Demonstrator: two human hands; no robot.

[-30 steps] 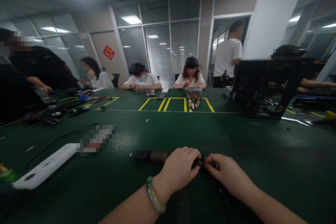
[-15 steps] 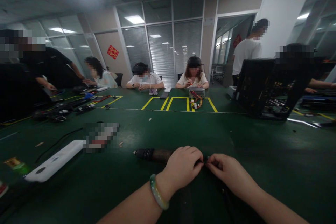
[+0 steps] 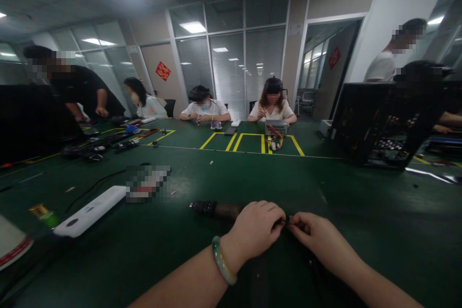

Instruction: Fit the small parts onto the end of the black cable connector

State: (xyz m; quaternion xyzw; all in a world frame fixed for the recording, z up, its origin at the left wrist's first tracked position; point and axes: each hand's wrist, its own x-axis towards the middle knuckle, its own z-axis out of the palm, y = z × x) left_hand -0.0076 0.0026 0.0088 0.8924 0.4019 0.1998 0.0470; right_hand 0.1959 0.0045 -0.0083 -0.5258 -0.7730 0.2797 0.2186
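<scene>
A dark cylindrical tool lies on the green table just ahead of me, its black tip pointing left. My left hand, with a green bangle on the wrist, is curled over the tool's right end. My right hand meets it from the right, fingertips pinched on a small dark part where the two hands touch. What sits between the fingers is too small to name.
A white power strip with a black cable lies at the left. A black open computer case stands at the right. Several people sit or stand along the far and left edges, with tools and a small box with coloured wires near yellow floor-tape markings.
My hands stay on the tool in the same grip. The view has drifted so everything sits slightly further right, and the standing person at the back has walked right.
</scene>
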